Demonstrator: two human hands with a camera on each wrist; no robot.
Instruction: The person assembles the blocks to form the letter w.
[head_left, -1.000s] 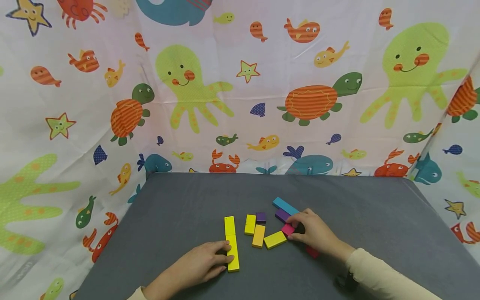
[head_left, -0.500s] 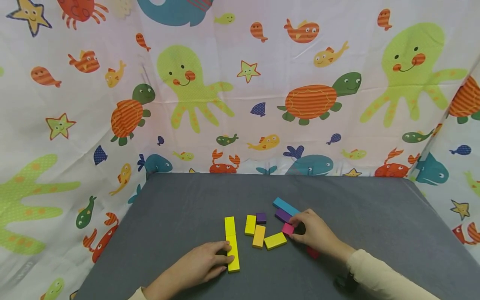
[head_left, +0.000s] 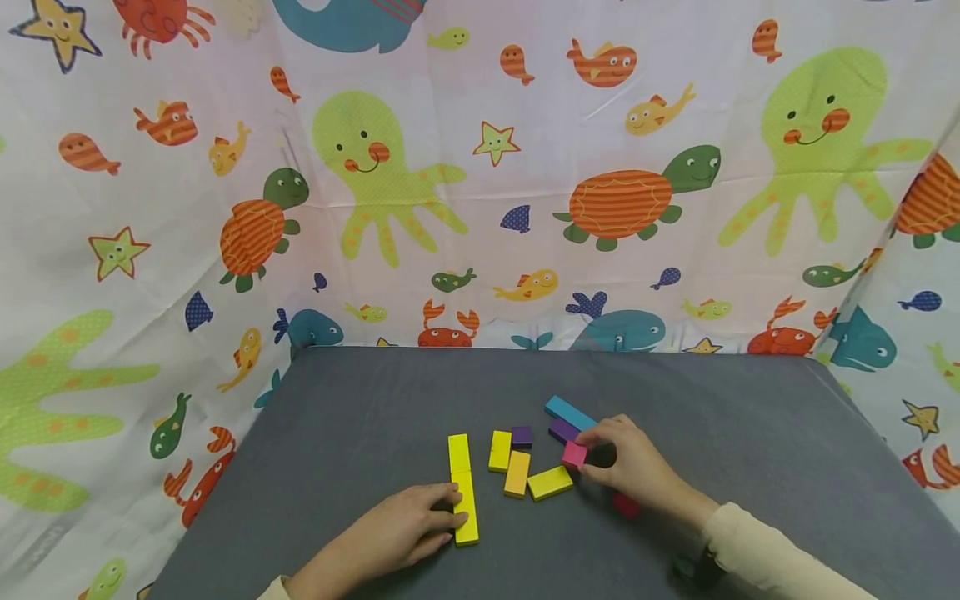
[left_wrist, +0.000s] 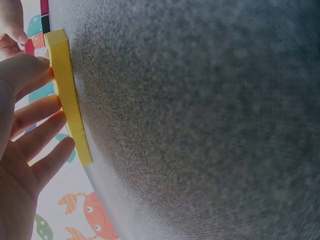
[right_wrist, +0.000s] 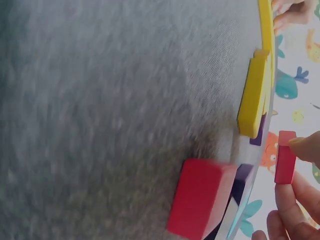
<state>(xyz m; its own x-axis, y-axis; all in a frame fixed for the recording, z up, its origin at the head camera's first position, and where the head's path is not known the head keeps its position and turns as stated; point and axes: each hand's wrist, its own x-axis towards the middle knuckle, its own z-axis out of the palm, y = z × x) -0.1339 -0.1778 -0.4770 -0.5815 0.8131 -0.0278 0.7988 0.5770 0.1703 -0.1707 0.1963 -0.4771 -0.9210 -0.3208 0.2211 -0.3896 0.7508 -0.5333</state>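
My right hand (head_left: 637, 462) pinches a small pink block (head_left: 573, 454) between thumb and fingertips. The right wrist view shows the pink block (right_wrist: 285, 162) held up off the grey cloth. My left hand (head_left: 405, 525) rests its fingers against a long yellow block (head_left: 466, 517), which lies end to end with a shorter yellow block (head_left: 459, 452). Those fingers are fairly straight along its side in the left wrist view. Just beyond the pink block lie a purple block (head_left: 562, 430) and a long blue block (head_left: 570, 412). A red block (head_left: 626, 505) lies under my right wrist.
Between the hands lie a yellow block (head_left: 500, 451), a small purple block (head_left: 521, 437), an orange block (head_left: 517, 474) and another yellow block (head_left: 551, 483). A grey cloth (head_left: 375, 400) covers the table. A sea-animal curtain (head_left: 420, 317) stands behind and at both sides.
My right hand has raised the pink block slightly, tilting its face toward the camera. My left hand stays in place on the long yellow block.
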